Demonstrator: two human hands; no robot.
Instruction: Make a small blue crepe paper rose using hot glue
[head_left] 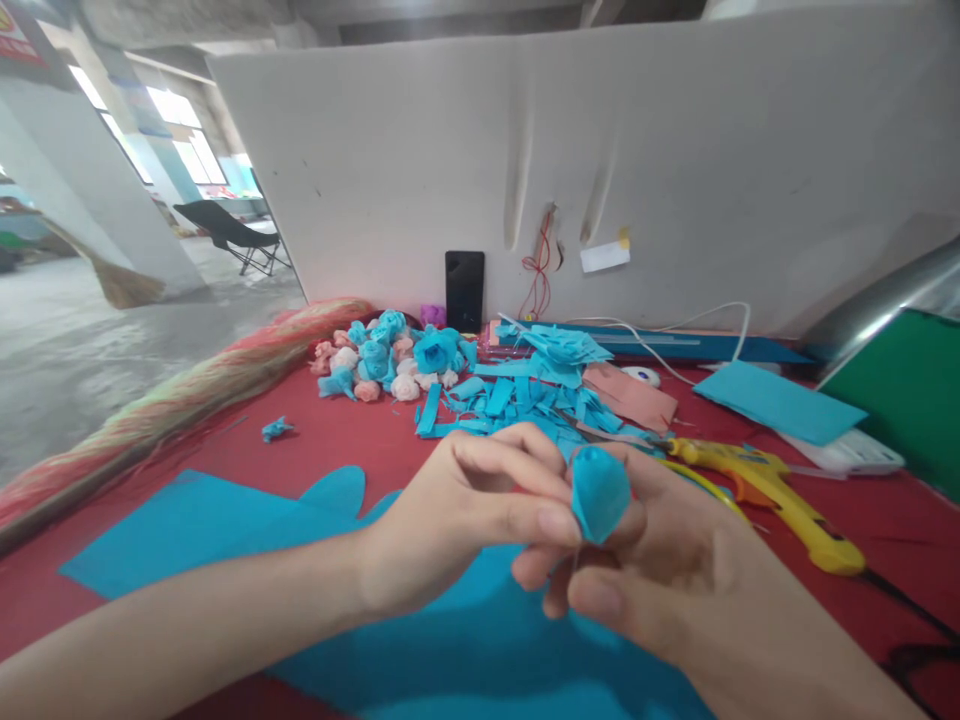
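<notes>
**Fingertips closed on one blue bud, with a heap of finished ones behind**

Fingertips (551, 522) of the left hand (457, 510) press narrowly against the side of a small blue paper bud (598, 492), thumb and forefinger nipped on it. The right hand (675, 570) cups the bud from below and behind, its fingers curled shut around the base. Both hands hold the bud above the table, just left of the yellow glue gun (780, 500). The upper edge of the bud is rounded and closed over. Its lower end is hidden in the right hand, so I cannot tell whether it is fastened.

Judging by what lies about, a good part of the work looks done. Well to the left of the glue gun and farther back sits a pile of rolled flowers (382, 360) in blue, pink and white. One stray blue scrap (276, 430) lies farther left again.

Plenty looks left to do as well. A loose heap of cut blue strips (510, 400) lies behind and to the left of the glue gun, none of them rolled, with a pink piece (630, 395) at its right edge. A whole blue rectangle (776, 400) lies uncut just behind the gun. A large blue sheet (195, 530), with scalloped shapes cut out of its far edge, spreads over the red table (337, 440) to the left of the gun and under the forearms. The glue gun itself lies on its side, with neither hand touching it.
</notes>
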